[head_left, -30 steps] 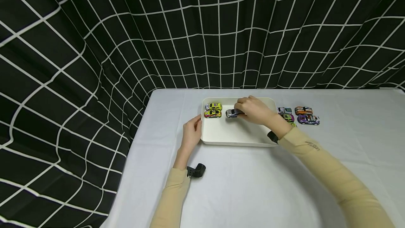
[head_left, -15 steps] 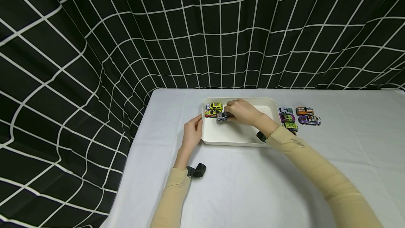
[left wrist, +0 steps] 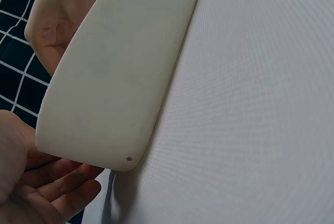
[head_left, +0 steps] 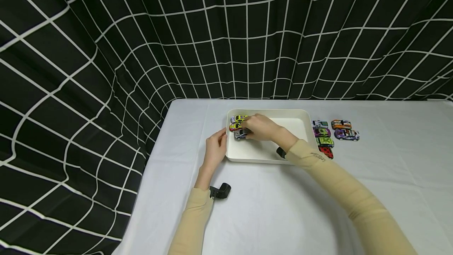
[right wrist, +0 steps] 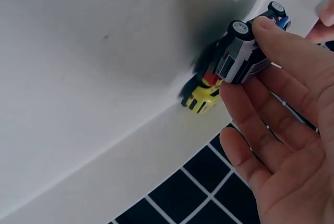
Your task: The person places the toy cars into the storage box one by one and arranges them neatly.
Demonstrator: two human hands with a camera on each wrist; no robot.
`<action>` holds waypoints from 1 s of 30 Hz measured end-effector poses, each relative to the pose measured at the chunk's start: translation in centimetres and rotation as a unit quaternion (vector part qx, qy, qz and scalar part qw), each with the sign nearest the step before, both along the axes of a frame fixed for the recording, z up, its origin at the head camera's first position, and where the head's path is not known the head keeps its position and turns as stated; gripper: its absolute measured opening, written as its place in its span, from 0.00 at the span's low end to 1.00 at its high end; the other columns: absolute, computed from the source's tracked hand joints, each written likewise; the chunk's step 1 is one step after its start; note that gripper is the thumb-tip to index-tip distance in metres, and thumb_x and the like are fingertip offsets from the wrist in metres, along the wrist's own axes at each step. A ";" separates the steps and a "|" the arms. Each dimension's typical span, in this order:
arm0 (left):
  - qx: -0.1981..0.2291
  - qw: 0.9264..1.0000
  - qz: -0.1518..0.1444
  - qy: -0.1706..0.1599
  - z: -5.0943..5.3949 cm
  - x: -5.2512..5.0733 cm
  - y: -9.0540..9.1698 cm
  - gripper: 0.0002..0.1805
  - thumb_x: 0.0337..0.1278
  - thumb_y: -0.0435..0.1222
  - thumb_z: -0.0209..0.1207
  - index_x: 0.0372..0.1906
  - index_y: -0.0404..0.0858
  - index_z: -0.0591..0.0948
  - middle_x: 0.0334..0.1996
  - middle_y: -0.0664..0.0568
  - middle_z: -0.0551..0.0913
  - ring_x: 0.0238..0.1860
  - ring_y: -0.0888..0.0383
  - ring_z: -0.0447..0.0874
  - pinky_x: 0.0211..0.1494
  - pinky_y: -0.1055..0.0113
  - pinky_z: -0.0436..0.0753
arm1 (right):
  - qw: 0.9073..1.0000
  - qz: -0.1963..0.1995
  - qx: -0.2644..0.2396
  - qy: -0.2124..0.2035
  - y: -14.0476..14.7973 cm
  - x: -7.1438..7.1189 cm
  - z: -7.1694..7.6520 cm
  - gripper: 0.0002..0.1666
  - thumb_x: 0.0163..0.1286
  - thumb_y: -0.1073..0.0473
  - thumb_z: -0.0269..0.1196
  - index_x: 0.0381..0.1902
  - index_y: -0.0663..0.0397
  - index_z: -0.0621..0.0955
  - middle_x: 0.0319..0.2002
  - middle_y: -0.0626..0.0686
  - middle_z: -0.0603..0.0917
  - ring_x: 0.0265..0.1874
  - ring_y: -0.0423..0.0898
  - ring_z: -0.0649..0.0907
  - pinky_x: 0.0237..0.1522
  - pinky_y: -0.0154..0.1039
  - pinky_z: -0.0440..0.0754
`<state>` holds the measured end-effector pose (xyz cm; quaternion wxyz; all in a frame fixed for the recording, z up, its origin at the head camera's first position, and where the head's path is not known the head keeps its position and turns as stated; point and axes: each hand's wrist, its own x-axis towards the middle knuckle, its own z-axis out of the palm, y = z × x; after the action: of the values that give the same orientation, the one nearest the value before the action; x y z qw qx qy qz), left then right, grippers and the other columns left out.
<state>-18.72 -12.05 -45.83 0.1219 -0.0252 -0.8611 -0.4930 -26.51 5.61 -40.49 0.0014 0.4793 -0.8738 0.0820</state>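
Inside the white tray (head_left: 269,157), my right hand (head_left: 263,127) pinches a silver-and-black toy car (head_left: 240,133) between thumb and fingers. The right wrist view shows this toy car (right wrist: 242,51) tilted, its wheels toward the camera. Just beyond it in the head view are two yellow toy cars (head_left: 236,127) along the tray's left wall, partly hidden by the right hand. My left hand (head_left: 215,148) touches the outside of that left wall. From the left wrist, its relaxed fingers (left wrist: 70,187) show beside the tray's end (left wrist: 104,88).
To the right of the tray, several toy cars (head_left: 325,142) stand in a column close to its wall. Farther right are an orange toy car (head_left: 341,124) and a purple one (head_left: 347,134). A black gridded curtain (head_left: 247,50) borders the white table (head_left: 276,207).
My right hand has carried the silver-and-black toy car leftward in the tray, up to the yellow toy cars. A red toy car at the right has come into view. The left hand has stayed put.
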 end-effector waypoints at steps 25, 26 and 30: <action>0.003 1.000 -0.006 0.017 0.0 0.1 -0.1 0.16 0.62 0.25 0.50 0.54 0.23 0.74 0.43 0.33 0.81 0.38 0.48 0.84 0.38 0.67 0.83 | 1.000 -0.013 0.014 0.001 -1.8 -0.2 -1.0 0.15 0.50 0.57 0.72 0.33 0.59 0.82 0.33 0.52 0.83 0.29 0.45 0.80 0.40 0.44 0.78; 0.003 1.000 -0.006 0.017 0.0 0.1 -0.1 0.16 0.62 0.25 0.50 0.54 0.23 0.74 0.43 0.32 0.81 0.38 0.48 0.84 0.38 0.67 0.83 | 1.000 -0.012 0.013 0.003 -1.8 -0.2 -1.0 0.14 0.50 0.57 0.73 0.32 0.59 0.82 0.33 0.52 0.83 0.29 0.45 0.80 0.39 0.44 0.78; 0.003 1.000 -0.005 0.016 0.0 0.1 -0.1 0.16 0.62 0.25 0.50 0.54 0.23 0.75 0.43 0.33 0.81 0.38 0.49 0.84 0.38 0.67 0.83 | 1.000 -0.013 0.020 0.013 -1.9 -0.2 -1.0 0.14 0.50 0.56 0.73 0.31 0.58 0.82 0.33 0.51 0.83 0.29 0.45 0.79 0.40 0.44 0.78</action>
<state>-18.65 -12.12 -45.80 0.1330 -0.0366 -0.8574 -0.4958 -26.66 3.74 -41.52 0.0045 0.4686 -0.8815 0.0584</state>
